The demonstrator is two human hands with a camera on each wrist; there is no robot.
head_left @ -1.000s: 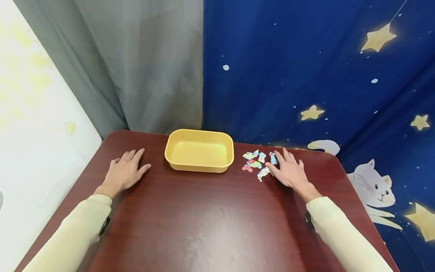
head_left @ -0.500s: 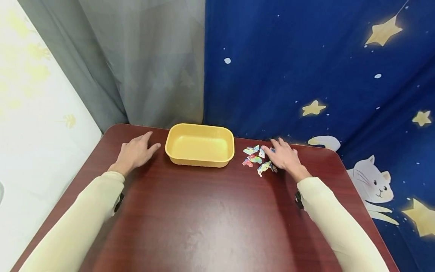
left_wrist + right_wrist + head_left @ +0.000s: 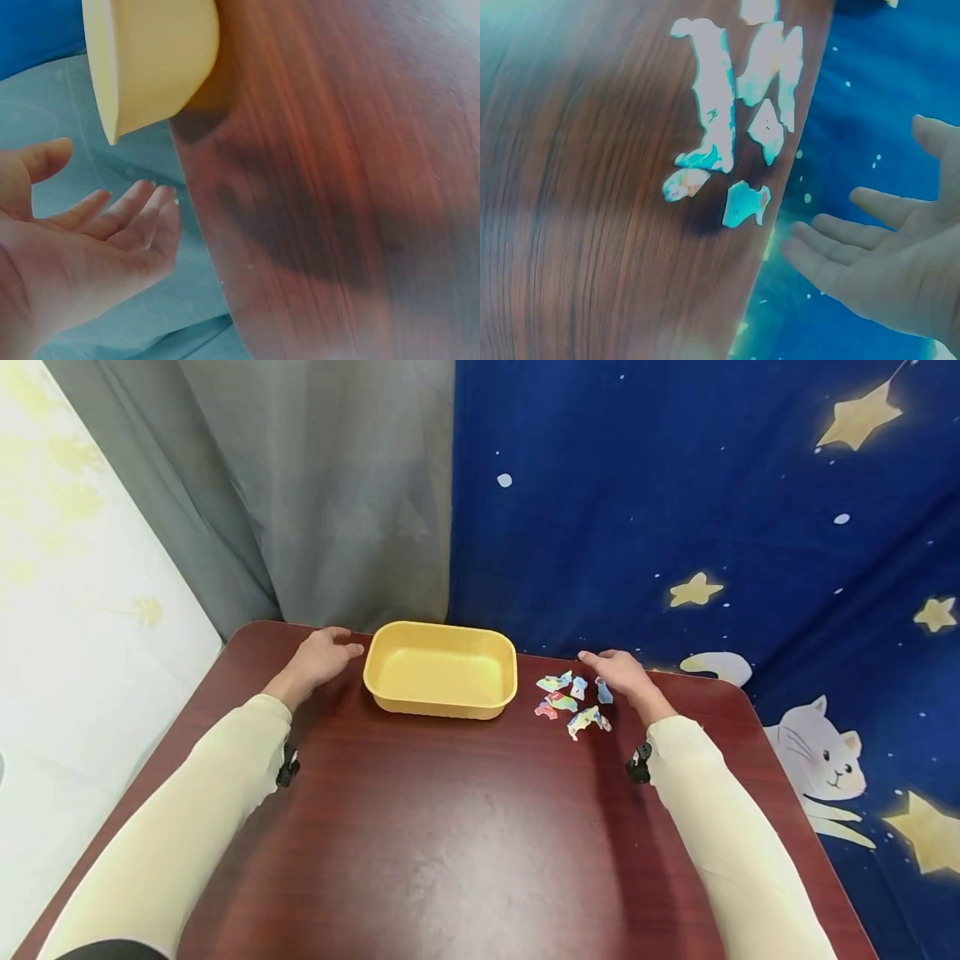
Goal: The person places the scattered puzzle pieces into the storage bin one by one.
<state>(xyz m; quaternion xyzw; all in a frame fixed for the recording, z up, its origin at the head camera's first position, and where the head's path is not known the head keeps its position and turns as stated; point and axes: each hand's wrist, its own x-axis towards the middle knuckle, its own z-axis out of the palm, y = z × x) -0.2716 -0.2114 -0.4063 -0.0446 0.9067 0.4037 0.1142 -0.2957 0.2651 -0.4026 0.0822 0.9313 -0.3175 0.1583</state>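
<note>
A yellow rectangular tray (image 3: 442, 708) sits near the far edge of the dark red-brown table. My left hand (image 3: 324, 658) hovers just left of it, thumb toward its side; in the left wrist view the hand (image 3: 97, 247) holds nothing, its fingers loosely bent and apart from the tray wall (image 3: 157, 67). Several colourful irregular cut-out pieces (image 3: 583, 722) lie to the right of the tray. My right hand (image 3: 621, 672) is above the far edge behind them. In the right wrist view that hand (image 3: 885, 255) has relaxed, spread fingers beside the pieces (image 3: 716, 97) and holds nothing.
The table (image 3: 450, 827) has rounded far corners. Close behind it hang a grey curtain (image 3: 352, 527) and a blue curtain (image 3: 585, 527) printed with stars and a cat. A white wall with yellow prints (image 3: 90, 652) stands along the left.
Both hands have lifted off the table and moved forward and inward, the left toward the tray, the right past the pieces. Tray and pieces keep their places on the table; the view has tilted slightly.
</note>
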